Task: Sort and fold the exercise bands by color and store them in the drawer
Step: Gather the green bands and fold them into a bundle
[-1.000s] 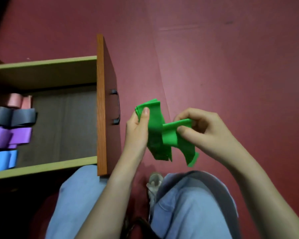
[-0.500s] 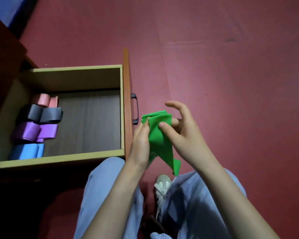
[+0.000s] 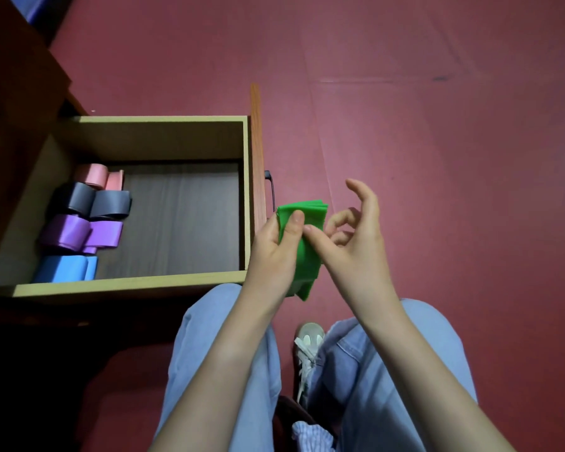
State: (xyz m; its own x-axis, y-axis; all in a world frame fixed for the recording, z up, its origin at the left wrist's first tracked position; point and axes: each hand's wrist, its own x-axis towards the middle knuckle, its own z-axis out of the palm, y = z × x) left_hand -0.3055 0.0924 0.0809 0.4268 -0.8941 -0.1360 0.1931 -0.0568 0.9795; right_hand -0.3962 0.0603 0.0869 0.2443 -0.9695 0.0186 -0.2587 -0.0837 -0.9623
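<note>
my left hand point(image 3: 274, 252) pinches the folded green elastic exercise band point(image 3: 309, 259), thumb on top, just beside the open wooden drawer point(image 3: 128, 287); my right hand point(image 3: 356, 246) touches it by thumb, fingers lifted, loosely curled.

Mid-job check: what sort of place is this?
Likely a home or small gym corner: a dark red matted floor, an open light-wood drawer, and a row of folded coloured elastic bands inside it.

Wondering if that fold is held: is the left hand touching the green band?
Touching. The head view shows the left hand gripping the green band, thumb pressed on its folded top.
</note>
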